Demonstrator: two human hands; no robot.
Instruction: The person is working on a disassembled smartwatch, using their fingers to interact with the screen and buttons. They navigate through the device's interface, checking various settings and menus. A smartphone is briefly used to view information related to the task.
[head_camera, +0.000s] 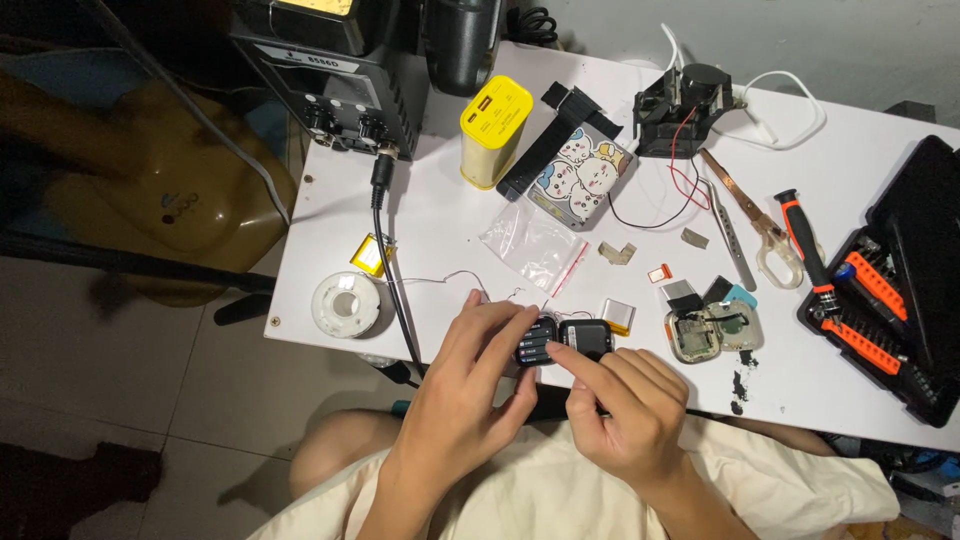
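Observation:
Both hands meet at the table's near edge over a small black opened gadget. My left hand (470, 385) grips its left half (535, 342), whose lit screen shows coloured icons. My right hand (625, 405) holds the right half (588, 337), with its index finger laid across the seam between the two halves. Thin wires trail from the gadget toward the solder spool (345, 305). A small silver pouch battery (618, 315) lies just beyond my right hand.
On the white table (450, 215) sit a yellow power bank (493, 130), a cartoon-printed case (585, 175), a plastic bag (530, 245), an opened clear-cased gadget (710, 330), scissors (755, 220), tweezers (730, 235), a screwdriver kit (890, 290) and a black soldering station (340, 75).

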